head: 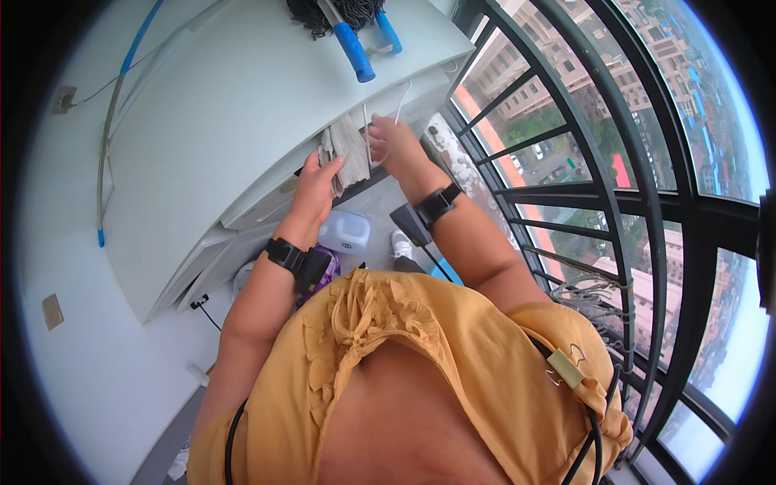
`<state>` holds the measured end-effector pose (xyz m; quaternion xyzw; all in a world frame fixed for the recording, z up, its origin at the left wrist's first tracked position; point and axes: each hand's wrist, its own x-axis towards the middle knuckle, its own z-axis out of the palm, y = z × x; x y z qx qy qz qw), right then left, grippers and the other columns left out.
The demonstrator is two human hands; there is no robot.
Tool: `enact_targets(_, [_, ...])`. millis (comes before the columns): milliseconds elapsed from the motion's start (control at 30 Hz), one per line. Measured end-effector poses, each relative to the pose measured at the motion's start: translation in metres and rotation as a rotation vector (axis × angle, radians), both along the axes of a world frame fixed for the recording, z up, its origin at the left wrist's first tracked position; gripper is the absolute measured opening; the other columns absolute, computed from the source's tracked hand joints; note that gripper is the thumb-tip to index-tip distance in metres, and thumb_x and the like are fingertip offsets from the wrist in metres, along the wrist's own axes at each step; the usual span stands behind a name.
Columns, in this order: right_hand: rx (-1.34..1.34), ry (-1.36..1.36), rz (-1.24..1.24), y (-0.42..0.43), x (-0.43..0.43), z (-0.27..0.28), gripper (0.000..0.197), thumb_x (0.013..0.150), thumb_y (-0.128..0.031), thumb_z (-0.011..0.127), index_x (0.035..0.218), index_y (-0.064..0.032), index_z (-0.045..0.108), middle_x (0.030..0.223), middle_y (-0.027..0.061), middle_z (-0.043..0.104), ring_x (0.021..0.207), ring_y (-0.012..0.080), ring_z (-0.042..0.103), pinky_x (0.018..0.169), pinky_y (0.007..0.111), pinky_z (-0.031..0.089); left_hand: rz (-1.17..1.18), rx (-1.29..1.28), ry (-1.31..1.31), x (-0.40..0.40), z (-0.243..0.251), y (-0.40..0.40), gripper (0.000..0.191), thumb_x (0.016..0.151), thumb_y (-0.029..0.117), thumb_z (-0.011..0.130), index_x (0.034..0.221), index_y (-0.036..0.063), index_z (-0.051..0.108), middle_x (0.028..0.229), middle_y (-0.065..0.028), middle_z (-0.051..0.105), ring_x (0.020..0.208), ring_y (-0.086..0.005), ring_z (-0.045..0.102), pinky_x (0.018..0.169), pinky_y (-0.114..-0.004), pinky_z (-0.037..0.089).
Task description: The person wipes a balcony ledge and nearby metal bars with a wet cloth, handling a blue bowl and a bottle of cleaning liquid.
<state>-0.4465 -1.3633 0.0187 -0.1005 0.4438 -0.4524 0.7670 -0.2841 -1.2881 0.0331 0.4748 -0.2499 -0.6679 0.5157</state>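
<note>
A pleated, greyish-white bundle [348,151], perhaps folded cloth or a mop head, is at the front edge of the white cabinet [242,115]. My left hand [315,185] grips its near left side, the thumb lying over the folds. To the right of the bundle, my right hand [391,144] has its fingers curled around a thin white cord [404,100]. One length of the cord runs up towards the cabinet's edge, and another hangs beside the bundle. My right fingertips are partly hidden.
A dark mop head [309,15] and blue-ended handles [354,54] lie on the cabinet top. A pole [112,133] leans at left. Below stand a translucent plastic jug [345,231] and a blue basin [445,270]. Dark metal window bars [597,182] flank my right arm.
</note>
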Motion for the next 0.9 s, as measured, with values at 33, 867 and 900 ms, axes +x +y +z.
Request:
enact_targets(33, [0.003,0.006,0.022,0.014,0.002,0.009,0.045,0.087,-0.015,0.066,0.125,0.0013,0.045,0.093,0.0122,0.06,0.066,0.0168,0.06,0.056,0.024,0.051,0.022,0.003,0.006,0.0,-0.001,0.002,0.04,0.093,0.008,0.055,0.13,-0.0023,0.044,0.122,-0.0122,0.058,0.109,-0.0193,0.058,0.095,-0.034,0.048])
enact_targets(867, [-0.954,1.992,0.581,0.032,-0.016,0.001,0.054,0.081,-0.023,0.062,0.125,0.0042,0.051,0.111,0.0174,0.061,0.127,0.0402,0.04,0.11,0.058,0.02,0.091,0.052,0.011,-0.005,-0.017,0.001,0.048,0.089,0.009,0.06,0.132,-0.0033,0.043,0.121,-0.0107,0.058,0.108,-0.0176,0.057,0.093,-0.032,0.047])
enact_targets(900, [-0.956,2.041,0.559,0.03,-0.017,0.001,0.059,0.083,-0.023,0.061,0.131,0.0063,0.046,0.108,0.0163,0.061,0.123,0.0376,0.043,0.109,0.057,0.021,0.083,0.064,0.014,-0.004,-0.018,0.001,0.048,0.089,0.009,0.06,0.132,-0.0032,0.044,0.12,-0.0105,0.058,0.107,-0.0173,0.058,0.092,-0.032,0.047])
